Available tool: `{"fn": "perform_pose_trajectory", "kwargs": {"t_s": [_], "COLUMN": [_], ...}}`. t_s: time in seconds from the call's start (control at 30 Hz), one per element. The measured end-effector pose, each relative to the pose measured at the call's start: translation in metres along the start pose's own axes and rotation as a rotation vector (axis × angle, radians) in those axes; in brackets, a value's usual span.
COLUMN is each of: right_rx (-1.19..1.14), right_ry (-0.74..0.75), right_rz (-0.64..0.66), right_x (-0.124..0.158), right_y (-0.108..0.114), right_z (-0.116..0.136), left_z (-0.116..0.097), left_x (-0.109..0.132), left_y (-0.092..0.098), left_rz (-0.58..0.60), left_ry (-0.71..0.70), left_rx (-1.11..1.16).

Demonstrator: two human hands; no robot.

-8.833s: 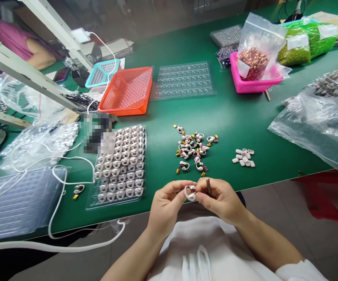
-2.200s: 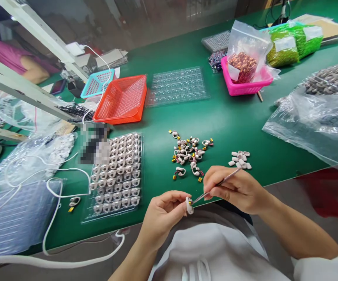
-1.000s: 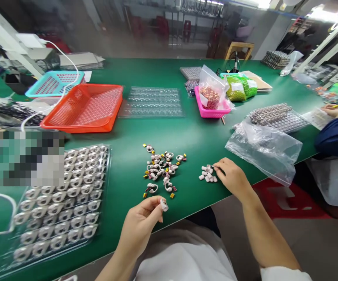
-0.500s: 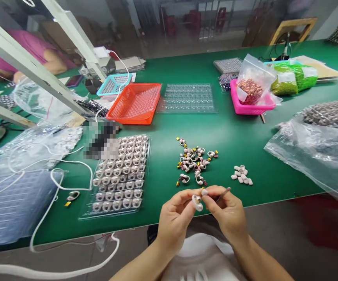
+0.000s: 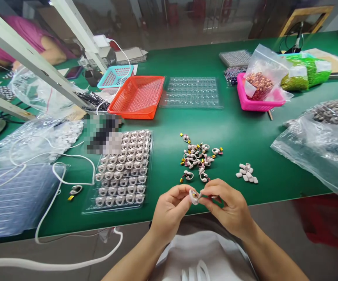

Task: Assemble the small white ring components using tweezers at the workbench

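Note:
My left hand [image 5: 171, 208] pinches a white, hook-shaped earbud shell [image 5: 193, 197] between thumb and forefinger. Facing it, my right hand [image 5: 227, 203] holds a small pale cap [image 5: 200, 195] by its fingertips, right beside the shell. Something thin and dark also shows within the right hand's fingers; its kind is mostly hidden. Just beyond my hands lies a pile of earbud parts [image 5: 196, 158] with yellow tabs. A small heap of pale caps [image 5: 246, 173] rests to the right. On the left, a clear tray [image 5: 88, 207] carries rows of similar white parts.
An orange basket [image 5: 136, 116], a clear blister sheet [image 5: 192, 104] and a pink basket [image 5: 259, 105] with a bag stand farther back. Plastic bags [image 5: 309, 152] cover the right side. One loose earbud part [image 5: 75, 190] and white cables [image 5: 47, 218] lie left. A co-worker's arm [image 5: 52, 50] shows upper left.
My right hand has turned and brought the pale cap against or close to the shell. The thin tool, sticking out behind its fingers before, is now mostly hidden. The whole view has shifted slightly.

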State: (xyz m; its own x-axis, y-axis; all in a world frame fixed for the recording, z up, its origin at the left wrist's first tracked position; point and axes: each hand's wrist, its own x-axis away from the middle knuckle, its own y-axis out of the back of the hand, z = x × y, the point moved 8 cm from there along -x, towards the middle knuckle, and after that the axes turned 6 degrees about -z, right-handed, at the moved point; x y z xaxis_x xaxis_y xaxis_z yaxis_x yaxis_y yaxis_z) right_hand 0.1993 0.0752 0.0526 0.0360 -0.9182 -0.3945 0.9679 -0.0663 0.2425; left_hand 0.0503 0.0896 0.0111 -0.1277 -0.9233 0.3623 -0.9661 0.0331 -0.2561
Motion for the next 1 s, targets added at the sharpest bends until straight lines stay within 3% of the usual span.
{"fn": "perform_pose_trajectory", "kwargs": {"t_s": [0.2, 0.4, 0.53, 0.77, 1.0], "right_rx": [-0.061, -0.338, -0.48, -0.49, -0.578], "right_ry": [-0.015, -0.332, -0.438, -0.45, -0.407], "right_rz": [0.014, 0.008, -0.006, -0.01, -0.103], "right_x": [0.004, 0.014, 0.014, 0.012, 0.013], "right_y": [-0.005, -0.013, -0.018, -0.021, -0.019], "right_z": [-0.003, -0.028, -0.033, -0.031, -0.031], "left_z": [0.015, 0.018, 0.014, 0.004, -0.005], "left_x": [-0.003, -0.001, 0.0, 0.004, 0.008], "left_y": [0.004, 0.004, 0.006, 0.007, 0.01], "left_rz": [0.022, 0.034, -0.015, -0.063, -0.093], "left_ry": [0.06, 0.084, 0.05, -0.021, -0.133], "left_rx": [0.112, 0.147, 0.068, -0.037, -0.186]}}
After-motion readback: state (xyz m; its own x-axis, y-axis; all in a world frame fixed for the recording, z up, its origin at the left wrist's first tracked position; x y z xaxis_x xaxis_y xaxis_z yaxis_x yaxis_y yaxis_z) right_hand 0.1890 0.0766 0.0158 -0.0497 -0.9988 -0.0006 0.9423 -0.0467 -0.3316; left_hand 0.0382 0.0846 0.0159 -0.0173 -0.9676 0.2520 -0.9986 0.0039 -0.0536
